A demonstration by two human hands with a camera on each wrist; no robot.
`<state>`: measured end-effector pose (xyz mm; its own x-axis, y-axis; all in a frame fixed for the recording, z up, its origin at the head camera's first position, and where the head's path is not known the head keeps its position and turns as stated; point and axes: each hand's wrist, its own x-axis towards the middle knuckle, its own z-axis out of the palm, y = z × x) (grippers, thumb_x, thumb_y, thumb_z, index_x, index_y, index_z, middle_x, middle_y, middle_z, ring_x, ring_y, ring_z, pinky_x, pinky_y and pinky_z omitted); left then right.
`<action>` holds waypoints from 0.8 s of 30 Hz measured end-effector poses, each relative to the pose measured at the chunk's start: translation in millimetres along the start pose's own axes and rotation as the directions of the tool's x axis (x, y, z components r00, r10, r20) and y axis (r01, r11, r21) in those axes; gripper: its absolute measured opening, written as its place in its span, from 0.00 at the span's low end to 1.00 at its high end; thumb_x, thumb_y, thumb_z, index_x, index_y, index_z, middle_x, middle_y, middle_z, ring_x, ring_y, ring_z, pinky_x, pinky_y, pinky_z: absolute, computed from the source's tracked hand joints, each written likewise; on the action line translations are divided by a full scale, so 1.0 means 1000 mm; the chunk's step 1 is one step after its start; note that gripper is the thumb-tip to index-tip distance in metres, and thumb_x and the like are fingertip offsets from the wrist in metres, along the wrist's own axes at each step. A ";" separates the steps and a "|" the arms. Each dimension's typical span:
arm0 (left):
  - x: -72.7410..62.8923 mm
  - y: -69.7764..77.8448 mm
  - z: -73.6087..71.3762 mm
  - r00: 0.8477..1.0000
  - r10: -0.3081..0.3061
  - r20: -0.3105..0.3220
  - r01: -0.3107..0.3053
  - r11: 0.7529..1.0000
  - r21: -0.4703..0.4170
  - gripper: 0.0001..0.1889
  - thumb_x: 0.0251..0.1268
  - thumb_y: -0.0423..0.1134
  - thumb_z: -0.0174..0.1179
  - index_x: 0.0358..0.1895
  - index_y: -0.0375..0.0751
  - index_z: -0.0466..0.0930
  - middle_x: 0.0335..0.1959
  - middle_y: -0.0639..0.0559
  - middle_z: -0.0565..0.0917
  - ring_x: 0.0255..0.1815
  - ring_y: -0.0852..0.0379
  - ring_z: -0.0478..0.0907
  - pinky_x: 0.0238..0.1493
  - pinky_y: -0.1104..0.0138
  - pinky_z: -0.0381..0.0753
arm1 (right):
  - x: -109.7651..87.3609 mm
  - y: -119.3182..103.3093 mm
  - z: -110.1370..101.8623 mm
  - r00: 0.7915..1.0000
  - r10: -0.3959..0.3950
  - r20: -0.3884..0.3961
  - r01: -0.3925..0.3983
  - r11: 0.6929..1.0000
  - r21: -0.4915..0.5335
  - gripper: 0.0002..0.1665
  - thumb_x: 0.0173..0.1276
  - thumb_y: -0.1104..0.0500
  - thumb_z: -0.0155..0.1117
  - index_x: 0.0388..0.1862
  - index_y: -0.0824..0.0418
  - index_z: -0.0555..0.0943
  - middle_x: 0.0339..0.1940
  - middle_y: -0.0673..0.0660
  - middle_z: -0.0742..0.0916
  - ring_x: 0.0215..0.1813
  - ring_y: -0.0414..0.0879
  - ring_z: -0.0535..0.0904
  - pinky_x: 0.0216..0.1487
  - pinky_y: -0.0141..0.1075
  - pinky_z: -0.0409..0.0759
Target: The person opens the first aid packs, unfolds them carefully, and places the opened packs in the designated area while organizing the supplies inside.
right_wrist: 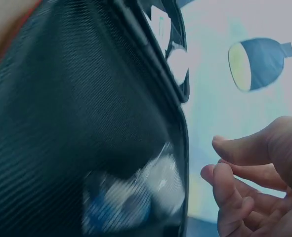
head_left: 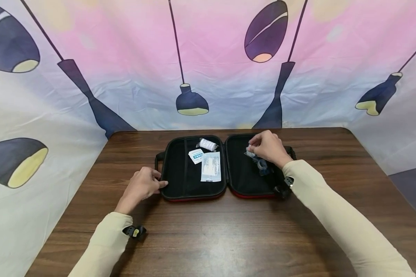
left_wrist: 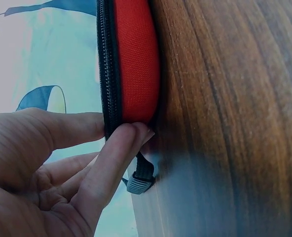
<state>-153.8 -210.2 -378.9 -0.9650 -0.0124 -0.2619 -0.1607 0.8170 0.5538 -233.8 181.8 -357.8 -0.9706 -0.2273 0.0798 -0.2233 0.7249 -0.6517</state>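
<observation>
An open zip case (head_left: pixel 175 169), black inside and red outside, lies on the table. My left hand (head_left: pixel 143 184) pinches its left edge; up close, thumb and finger grip the red shell (left_wrist: pixel 138 59) beside the zipper. Over the right half is my right hand (head_left: pixel 268 146), fingers loosely bent, nothing between them in the right wrist view. Below it, a clear-wrapped whitish item (right_wrist: pixel 163 182) and a blue item in clear plastic (right_wrist: pixel 118 205) lie in that half. The left half holds a wrapped white roll (head_left: pixel 208 144), small white-and-blue packets (head_left: pixel 195 156) and a pale flat packet (head_left: pixel 211 166).
The case stands near the back of a brown wooden table (head_left: pixel 208 238). A cloth backdrop (head_left: pixel 152 104) printed with lamps hangs right behind. A black strap handle (head_left: pixel 158 158) sticks out at the case's left side.
</observation>
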 end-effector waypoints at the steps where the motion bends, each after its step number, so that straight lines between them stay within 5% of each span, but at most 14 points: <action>1: 0.000 0.000 0.000 1.000 0.001 0.001 -0.001 1.000 -0.004 0.27 0.68 0.41 0.68 0.62 0.24 0.77 0.36 0.42 0.87 0.31 0.52 0.89 0.34 0.59 0.84 | 0.004 -0.004 0.002 1.000 -0.007 0.009 0.007 1.000 0.001 0.17 0.69 0.58 0.71 0.51 0.68 0.87 0.43 0.62 0.90 0.43 0.55 0.85 0.46 0.51 0.82; 13: 0.001 -0.003 0.003 1.000 -0.021 -0.004 0.021 1.000 -0.006 0.26 0.68 0.41 0.68 0.62 0.26 0.77 0.31 0.47 0.86 0.31 0.54 0.88 0.30 0.62 0.81 | 0.049 -0.052 0.047 0.997 -0.009 0.081 0.010 1.000 -0.022 0.21 0.66 0.56 0.74 0.55 0.65 0.85 0.51 0.60 0.88 0.53 0.55 0.83 0.57 0.50 0.79; 24: 0.002 -0.001 0.003 1.000 -0.015 -0.021 0.015 1.000 0.006 0.25 0.68 0.41 0.68 0.61 0.26 0.78 0.32 0.47 0.87 0.29 0.55 0.88 0.33 0.60 0.83 | 0.070 -0.062 0.088 0.997 0.051 0.064 -0.049 0.998 -0.046 0.23 0.67 0.55 0.73 0.58 0.64 0.84 0.57 0.59 0.86 0.55 0.56 0.83 0.55 0.49 0.81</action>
<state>-155.4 -209.6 -382.6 -0.9667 -0.0365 -0.2534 -0.1738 0.8204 0.5447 -279.8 64.2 -378.3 -0.9730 -0.2309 -0.0023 -0.1799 0.7640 -0.6196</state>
